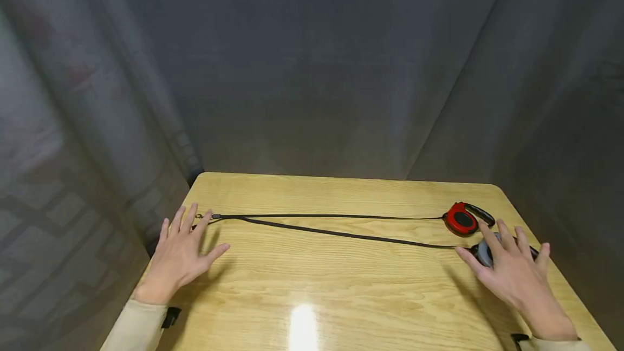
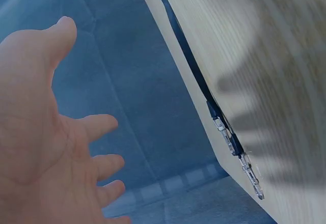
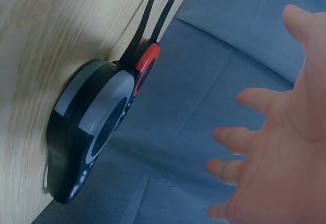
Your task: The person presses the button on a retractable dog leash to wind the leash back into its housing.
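The left hand point(image 1: 180, 253), at the lower left of the head view, hovers flat with fingers spread wide and holds nothing, its fingertips just beside the small metal clips point(image 2: 239, 152) that end two thin black leash tapes point(image 1: 331, 223). The right hand point(image 1: 512, 272), at the lower right, is likewise spread and empty, its fingers over the grey and black round retractable leash case point(image 3: 91, 132); whether they touch it I cannot tell. Just beyond, toward the frame's right middle, lies a red and black retractable leash case point(image 1: 463, 220). Both tapes stretch across the light wooden table point(image 1: 341, 297). The cases look like hard, smooth, light plastic, best grasped by the handle loop; the tapes seem limp and slippery, easiest to take at the clips
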